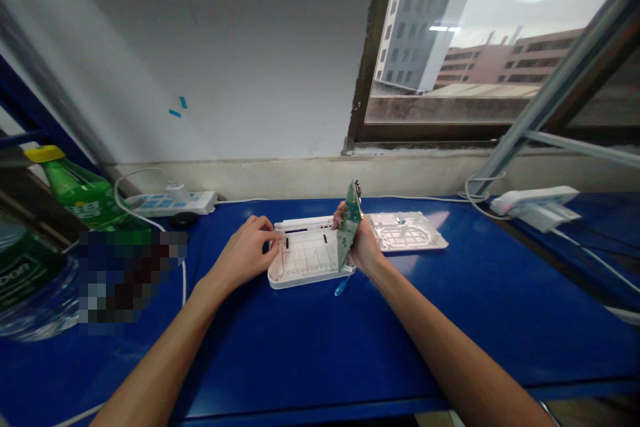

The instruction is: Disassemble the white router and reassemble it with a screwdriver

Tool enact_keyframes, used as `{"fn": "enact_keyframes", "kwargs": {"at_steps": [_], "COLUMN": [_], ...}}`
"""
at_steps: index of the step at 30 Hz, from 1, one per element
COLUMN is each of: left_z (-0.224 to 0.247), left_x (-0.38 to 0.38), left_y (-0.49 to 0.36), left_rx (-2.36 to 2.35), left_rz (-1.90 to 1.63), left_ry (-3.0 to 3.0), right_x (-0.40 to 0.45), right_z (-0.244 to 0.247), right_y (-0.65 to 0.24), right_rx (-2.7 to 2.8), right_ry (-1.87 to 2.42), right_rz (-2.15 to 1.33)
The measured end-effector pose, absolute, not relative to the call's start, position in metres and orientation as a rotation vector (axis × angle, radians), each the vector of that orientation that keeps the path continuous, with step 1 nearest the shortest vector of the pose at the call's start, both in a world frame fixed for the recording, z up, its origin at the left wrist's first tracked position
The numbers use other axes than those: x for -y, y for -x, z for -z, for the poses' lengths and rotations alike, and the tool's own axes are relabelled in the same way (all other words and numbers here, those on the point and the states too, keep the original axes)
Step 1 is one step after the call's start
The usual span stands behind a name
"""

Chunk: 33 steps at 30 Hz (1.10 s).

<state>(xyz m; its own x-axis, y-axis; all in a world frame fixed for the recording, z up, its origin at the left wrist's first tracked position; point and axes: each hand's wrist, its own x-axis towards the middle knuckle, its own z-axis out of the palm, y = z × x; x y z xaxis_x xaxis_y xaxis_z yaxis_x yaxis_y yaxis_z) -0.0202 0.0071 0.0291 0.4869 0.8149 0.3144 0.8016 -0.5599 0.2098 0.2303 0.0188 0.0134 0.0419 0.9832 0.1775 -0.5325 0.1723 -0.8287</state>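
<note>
My right hand (pixel 366 248) grips a green circuit board (pixel 350 227), which stands on edge, nearly upright, over the right end of an open white plastic casing half (pixel 310 259). Black parts show along the board's top edge. My left hand (pixel 250 245) has its fingers bent over the casing's left end, thumb and forefinger holding its rim. The casing lies with its ribbed inside facing up. Beyond my right hand lies a second white casing half (pixel 407 232), also inside up. A small blue object (pixel 342 287), perhaps a screwdriver handle, lies by the first casing's front right corner.
On the left of the blue table (pixel 280 353) stand a green bottle with a yellow cap (pixel 83 190) and another large bottle (pixel 30 280). Power strips lie at the back left (pixel 200 202) and back right (pixel 540 200), with white cables. A metal pole (pixel 540 93) rises at right.
</note>
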Motion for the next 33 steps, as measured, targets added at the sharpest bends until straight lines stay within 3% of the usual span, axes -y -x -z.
{"fn": "enact_keyframes", "kwargs": {"at_steps": [23, 33], "left_z": [-0.033, -0.022], "left_x": [-0.006, -0.01], "left_y": [0.011, 0.019], "left_rx": [-1.426, -1.389], "left_rz": [-0.345, -0.643], "left_ry": [-2.787, -2.721], "right_x": [-0.019, -0.02], "right_z": [-0.013, -0.011], "right_y": [-0.23, -0.232], "right_rx": [0.846, 0.853], "right_ry": [0.635, 0.627], "right_rz": [-1.318, -1.321]}}
